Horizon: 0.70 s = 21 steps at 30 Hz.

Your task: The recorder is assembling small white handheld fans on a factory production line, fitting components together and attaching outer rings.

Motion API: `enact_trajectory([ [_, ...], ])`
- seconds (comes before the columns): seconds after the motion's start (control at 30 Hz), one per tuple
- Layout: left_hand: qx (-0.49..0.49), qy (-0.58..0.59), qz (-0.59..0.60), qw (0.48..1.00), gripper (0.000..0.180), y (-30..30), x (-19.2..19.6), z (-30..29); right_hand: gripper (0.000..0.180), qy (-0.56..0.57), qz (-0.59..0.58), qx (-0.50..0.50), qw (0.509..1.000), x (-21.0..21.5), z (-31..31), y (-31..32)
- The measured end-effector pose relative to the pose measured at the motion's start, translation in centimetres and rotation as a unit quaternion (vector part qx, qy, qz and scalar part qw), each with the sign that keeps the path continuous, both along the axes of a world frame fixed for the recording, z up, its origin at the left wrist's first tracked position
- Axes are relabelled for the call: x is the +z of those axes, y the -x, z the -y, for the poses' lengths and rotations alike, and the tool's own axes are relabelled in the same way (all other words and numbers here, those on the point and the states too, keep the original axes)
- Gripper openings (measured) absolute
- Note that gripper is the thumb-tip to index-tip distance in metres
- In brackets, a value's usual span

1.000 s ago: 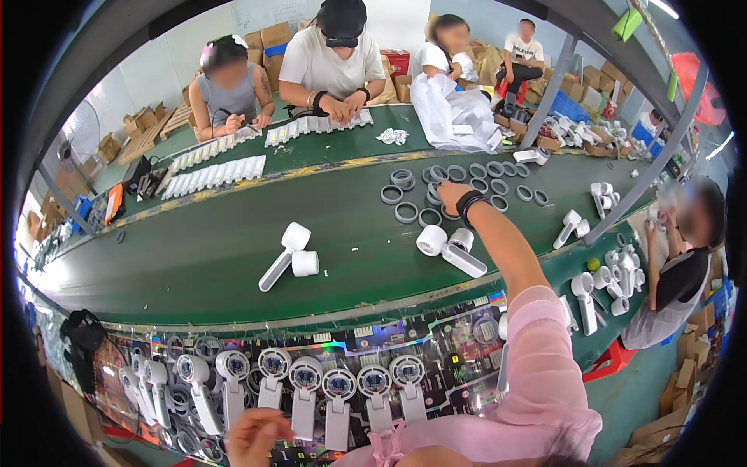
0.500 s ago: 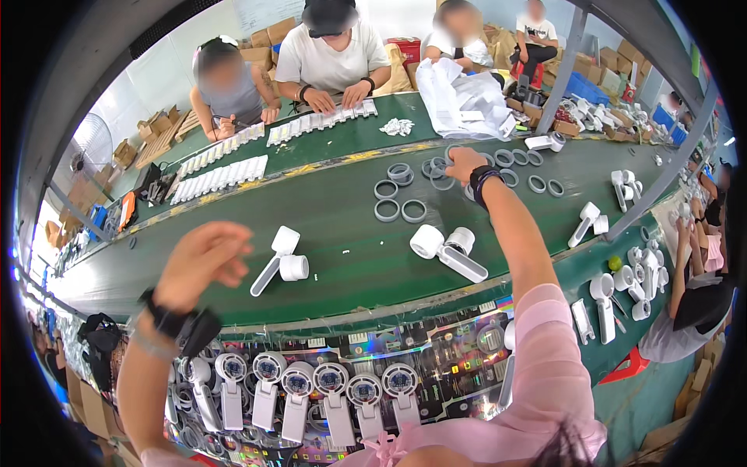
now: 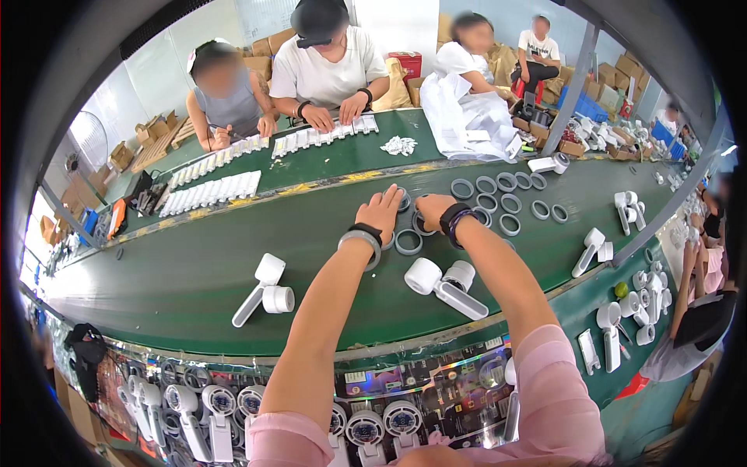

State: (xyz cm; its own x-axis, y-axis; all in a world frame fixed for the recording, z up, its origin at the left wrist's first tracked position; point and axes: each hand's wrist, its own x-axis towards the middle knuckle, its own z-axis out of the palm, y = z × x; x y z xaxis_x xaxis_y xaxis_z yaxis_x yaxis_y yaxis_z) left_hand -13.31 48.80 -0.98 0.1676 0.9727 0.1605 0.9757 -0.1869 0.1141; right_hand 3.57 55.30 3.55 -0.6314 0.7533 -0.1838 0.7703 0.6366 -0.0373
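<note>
Both my arms reach out over a green conveyor belt (image 3: pixel 194 280). My left hand (image 3: pixel 380 212) lies palm down on grey rings (image 3: pixel 408 242), fingers spread. My right hand (image 3: pixel 433 211) rests beside it on another grey ring (image 3: pixel 421 226), fingers curled over it. A grey band sits on my left wrist and a black watch on my right. More grey rings (image 3: pixel 499 204) lie scattered just to the right. A white handheld fan part (image 3: pixel 443 283) lies nearer to me, under my right forearm.
Another white fan part (image 3: pixel 263 289) lies left on the belt. Rows of white pieces (image 3: pixel 208 193) sit at the far side, where several seated people work. Packaged fans (image 3: pixel 233 405) line the near edge. More fan parts (image 3: pixel 591 249) lie right, near another person (image 3: pixel 700 327).
My left hand rose from below and reached forward onto the rings beside my right hand. The right hand stayed at the rings.
</note>
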Motion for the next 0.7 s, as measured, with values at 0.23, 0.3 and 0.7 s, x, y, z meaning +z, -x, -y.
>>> enact_trajectory([
  [0.23, 0.028, 0.059, -0.076, 0.995, 0.033, 1.1, 0.6, -1.2, 0.038, -0.081, -0.092, -0.085, 0.989, 2.2, -2.3, -4.0],
  [0.3, 0.076, 0.087, -0.008, 0.993, 0.031, 1.3, 0.5, -0.3, 0.038, -0.118, -0.135, -0.142, 0.974, 2.5, -4.7, -6.7],
  [0.7, 0.010, 0.057, 0.118, 0.991, 0.030, 0.9, 2.3, 1.7, 0.035, -0.068, -0.022, -0.123, 0.990, -1.8, -5.7, -5.9],
])
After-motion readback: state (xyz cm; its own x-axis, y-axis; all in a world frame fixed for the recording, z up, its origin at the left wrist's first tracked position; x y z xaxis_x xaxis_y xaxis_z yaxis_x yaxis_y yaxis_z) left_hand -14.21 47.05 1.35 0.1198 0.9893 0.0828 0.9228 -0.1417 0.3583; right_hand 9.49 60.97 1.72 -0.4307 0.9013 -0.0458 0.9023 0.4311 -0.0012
